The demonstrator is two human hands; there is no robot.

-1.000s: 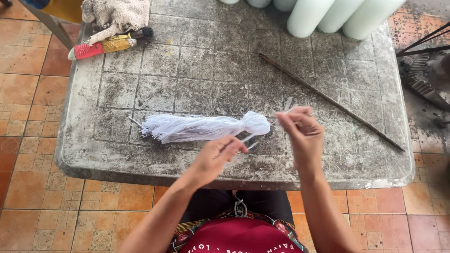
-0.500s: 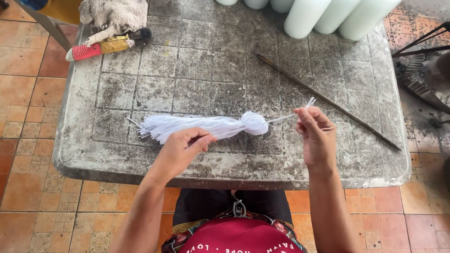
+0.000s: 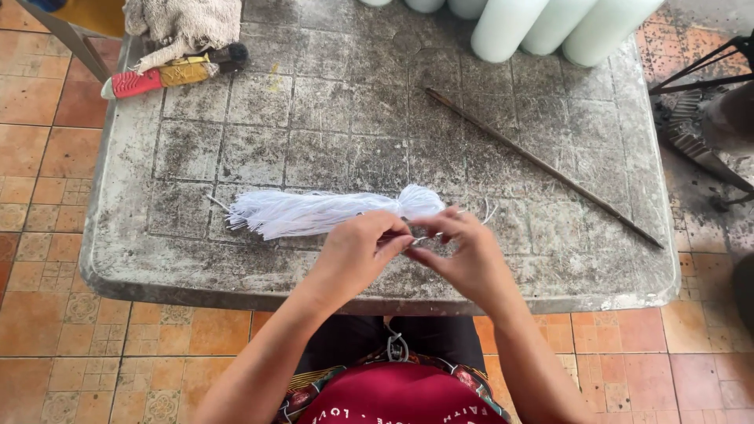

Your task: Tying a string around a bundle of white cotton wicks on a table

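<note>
A bundle of white string point(image 3: 314, 212), knotted at its right end, lies across the grimy grey table point(image 3: 338, 133). My left hand point(image 3: 357, 255) and my right hand point(image 3: 463, 255) meet just in front of the knotted end. The fingertips of both pinch thin white strands that lead off the knot. A short loose strand curls on the table to the right of my right hand.
A long thin dark stick point(image 3: 542, 165) lies diagonally on the right half of the table. Several pale cylinders point(image 3: 542, 23) stand at the far edge. A rag point(image 3: 184, 23) and a red and yellow handled tool point(image 3: 161, 74) sit at the far left corner. Tiled floor surrounds the table.
My hands were apart, the right one pulling a strand out to the right. Both have come together in front of the knot, pinching the strands.
</note>
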